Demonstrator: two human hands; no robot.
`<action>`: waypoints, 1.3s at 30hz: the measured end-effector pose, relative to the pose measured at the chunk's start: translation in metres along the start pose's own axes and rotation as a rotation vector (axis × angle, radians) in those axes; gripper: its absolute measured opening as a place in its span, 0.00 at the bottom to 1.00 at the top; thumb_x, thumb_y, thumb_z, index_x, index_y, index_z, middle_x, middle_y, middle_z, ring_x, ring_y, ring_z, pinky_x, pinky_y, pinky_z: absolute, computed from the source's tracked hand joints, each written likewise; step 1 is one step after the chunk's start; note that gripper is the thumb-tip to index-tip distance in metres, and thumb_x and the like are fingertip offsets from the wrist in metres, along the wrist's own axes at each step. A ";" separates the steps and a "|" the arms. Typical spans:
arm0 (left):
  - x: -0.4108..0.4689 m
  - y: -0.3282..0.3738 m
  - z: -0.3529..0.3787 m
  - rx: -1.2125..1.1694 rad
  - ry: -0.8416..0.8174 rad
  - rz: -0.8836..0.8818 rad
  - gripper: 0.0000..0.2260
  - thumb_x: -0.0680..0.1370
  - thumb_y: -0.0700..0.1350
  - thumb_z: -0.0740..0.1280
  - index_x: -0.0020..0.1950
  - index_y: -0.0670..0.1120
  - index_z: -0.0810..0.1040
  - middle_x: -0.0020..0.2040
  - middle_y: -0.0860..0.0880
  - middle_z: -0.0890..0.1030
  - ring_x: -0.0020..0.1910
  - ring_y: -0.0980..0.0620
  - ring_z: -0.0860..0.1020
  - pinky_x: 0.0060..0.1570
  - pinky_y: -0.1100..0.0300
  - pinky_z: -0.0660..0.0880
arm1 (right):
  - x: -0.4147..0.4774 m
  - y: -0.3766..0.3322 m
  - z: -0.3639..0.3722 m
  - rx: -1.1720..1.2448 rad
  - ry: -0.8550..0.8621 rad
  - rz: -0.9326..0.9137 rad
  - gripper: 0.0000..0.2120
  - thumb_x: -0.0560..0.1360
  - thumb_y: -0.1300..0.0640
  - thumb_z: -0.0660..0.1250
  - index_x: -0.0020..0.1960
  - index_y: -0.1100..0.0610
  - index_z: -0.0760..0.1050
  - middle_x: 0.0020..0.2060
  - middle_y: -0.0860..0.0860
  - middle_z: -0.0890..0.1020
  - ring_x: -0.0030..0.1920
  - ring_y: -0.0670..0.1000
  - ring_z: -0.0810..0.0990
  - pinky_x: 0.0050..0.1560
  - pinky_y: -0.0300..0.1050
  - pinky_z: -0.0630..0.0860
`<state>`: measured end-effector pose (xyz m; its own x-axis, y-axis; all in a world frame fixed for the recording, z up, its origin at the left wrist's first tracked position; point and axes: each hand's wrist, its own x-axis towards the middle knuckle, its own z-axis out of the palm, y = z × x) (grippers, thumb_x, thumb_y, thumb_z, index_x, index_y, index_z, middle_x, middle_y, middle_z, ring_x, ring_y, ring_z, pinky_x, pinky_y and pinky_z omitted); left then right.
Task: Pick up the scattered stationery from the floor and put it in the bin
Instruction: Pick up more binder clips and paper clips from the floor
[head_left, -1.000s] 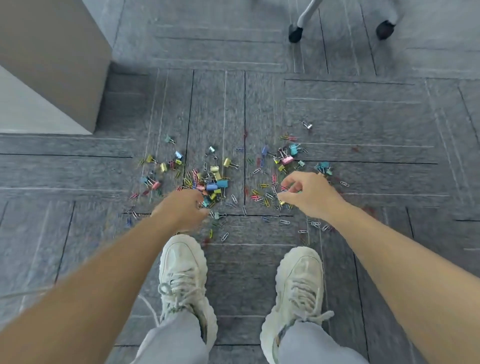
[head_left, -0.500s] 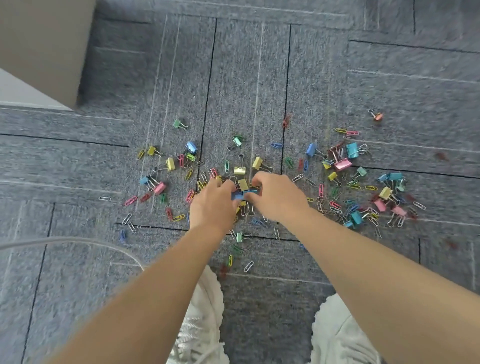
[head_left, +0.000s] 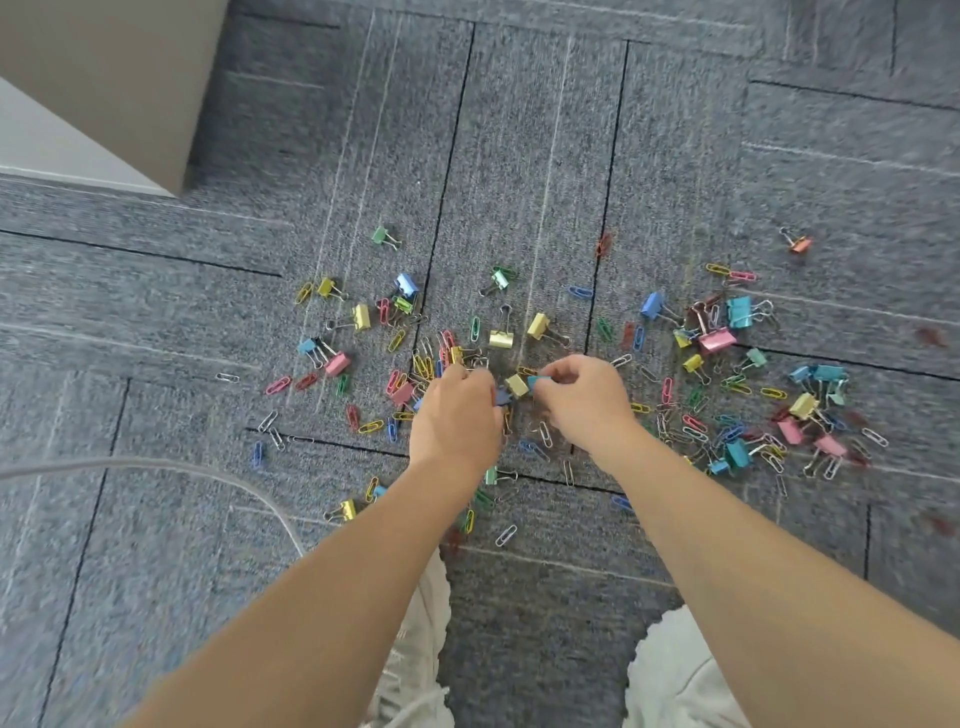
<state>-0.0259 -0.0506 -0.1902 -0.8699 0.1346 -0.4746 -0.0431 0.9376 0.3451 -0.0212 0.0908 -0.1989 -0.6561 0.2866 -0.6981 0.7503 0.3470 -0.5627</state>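
Reaching down to the grey carpet floor (head_left: 519, 156), we have both hands in the middle of the scattered clips (head_left: 717, 340) that lie there. Our right hand (head_left: 582, 400) pinches a teal binder clip (head_left: 535, 383) with thumb and forefinger. On our left hand (head_left: 457, 415) the fingers (head_left: 475, 382) are curled at a dark blue clip (head_left: 501, 397) – we cannot tell if they grip it. A yellow binder clip (head_left: 517, 385) sits between the two hands.

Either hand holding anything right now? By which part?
Right hand pinches a teal binder clip by its body, between thumb and forefinger. Left hand grips a dark blue binder clip; which part is hidden.
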 end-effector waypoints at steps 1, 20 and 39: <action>0.001 0.000 -0.001 -0.018 0.004 -0.006 0.05 0.80 0.46 0.68 0.51 0.46 0.78 0.51 0.49 0.75 0.51 0.48 0.76 0.48 0.58 0.72 | 0.001 0.002 -0.002 0.123 -0.020 0.042 0.01 0.74 0.57 0.70 0.44 0.55 0.79 0.38 0.54 0.83 0.35 0.54 0.79 0.43 0.56 0.80; 0.002 -0.006 -0.008 -0.188 -0.032 -0.106 0.23 0.76 0.51 0.73 0.69 0.50 0.73 0.56 0.47 0.77 0.50 0.49 0.77 0.52 0.53 0.77 | -0.011 -0.008 0.004 -0.192 -0.091 -0.234 0.10 0.77 0.59 0.65 0.58 0.52 0.76 0.49 0.49 0.76 0.45 0.49 0.75 0.45 0.41 0.69; -0.009 -0.018 -0.006 -0.535 0.080 -0.145 0.06 0.77 0.43 0.72 0.53 0.47 0.81 0.41 0.53 0.82 0.41 0.51 0.84 0.43 0.53 0.82 | -0.021 0.003 0.014 -0.588 0.002 -0.322 0.10 0.77 0.62 0.67 0.57 0.58 0.71 0.47 0.55 0.81 0.46 0.57 0.80 0.47 0.53 0.79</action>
<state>-0.0205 -0.0705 -0.1874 -0.8703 -0.0276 -0.4917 -0.3900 0.6482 0.6540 -0.0040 0.0735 -0.1917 -0.8403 0.0888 -0.5348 0.3486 0.8440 -0.4075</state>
